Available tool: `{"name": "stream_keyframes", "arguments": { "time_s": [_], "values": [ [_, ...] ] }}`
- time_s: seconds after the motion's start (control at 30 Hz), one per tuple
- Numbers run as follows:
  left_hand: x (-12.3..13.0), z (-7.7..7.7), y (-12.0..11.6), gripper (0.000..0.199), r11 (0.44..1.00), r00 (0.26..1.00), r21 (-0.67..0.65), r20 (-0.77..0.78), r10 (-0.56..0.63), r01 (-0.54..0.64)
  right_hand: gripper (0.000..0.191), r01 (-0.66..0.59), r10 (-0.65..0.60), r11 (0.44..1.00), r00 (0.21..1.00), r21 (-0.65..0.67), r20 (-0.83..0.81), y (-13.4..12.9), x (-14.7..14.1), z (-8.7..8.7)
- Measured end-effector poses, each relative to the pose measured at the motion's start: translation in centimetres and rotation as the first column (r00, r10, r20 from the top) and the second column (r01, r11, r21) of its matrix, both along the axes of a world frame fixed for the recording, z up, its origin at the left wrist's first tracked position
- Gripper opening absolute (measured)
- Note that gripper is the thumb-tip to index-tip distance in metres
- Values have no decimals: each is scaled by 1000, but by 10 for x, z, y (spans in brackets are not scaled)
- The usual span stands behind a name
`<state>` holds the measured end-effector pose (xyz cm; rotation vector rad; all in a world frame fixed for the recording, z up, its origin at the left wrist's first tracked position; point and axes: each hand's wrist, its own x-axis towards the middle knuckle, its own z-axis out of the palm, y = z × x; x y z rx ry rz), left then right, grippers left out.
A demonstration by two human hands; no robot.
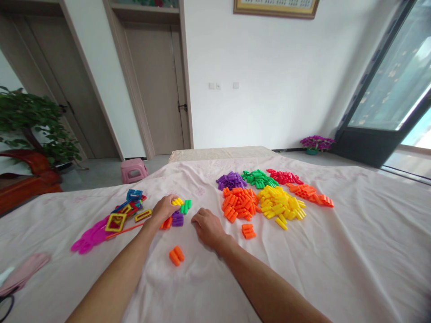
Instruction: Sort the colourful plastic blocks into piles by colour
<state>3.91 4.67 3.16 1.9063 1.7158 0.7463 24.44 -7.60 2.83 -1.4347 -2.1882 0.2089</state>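
Note:
My left hand [164, 207] pinches a small group of yellow plastic tube pieces [177, 202] at its fingertips. Close beside them lie green tube pieces [186, 206], purple tube pieces [178, 219] and orange tube pieces [166, 223], the orange ones partly covered by my hand. My right hand [207, 225] rests palm down on the cloth, fingers curled together, and nothing shows in it. Between my forearms sits a pair of orange tubes [177, 255]. Another small orange group [248, 231] lies to the right of my right hand.
Piles of purple [231, 181], green [259, 178], red [285, 176], orange [239, 204] and yellow tubes [281, 202] spread across the right side. Joined orange tubes [310, 194] lie beyond. At left are a magenta plastic piece [90, 235] and coloured frames [116, 222] on the pale cloth [303, 269].

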Motion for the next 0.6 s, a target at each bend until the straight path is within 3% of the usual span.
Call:
{"name": "stream_keyframes", "arguments": {
  "time_s": [0.17,0.3,0.47,0.6],
  "values": [
    [12,10,5,35,1000,997,4,-75,0,0,18,-1,1,1000,1000,11,-1,1,1,-2],
    [13,19,-1,39,1000,999,9,-38,-11,12,20,18,-18,1000,999,-4,-37,2,2,-3],
    [6,36,-24,63,988,975,-50,176,-133,144,38,100,-91,995,967,25,-239,2,4,-2],
    [6,43,-53,73,914,838,-236,520,-167,329,46,100,-35,987,896,124,-443,0,5,-2]
  ]
}}
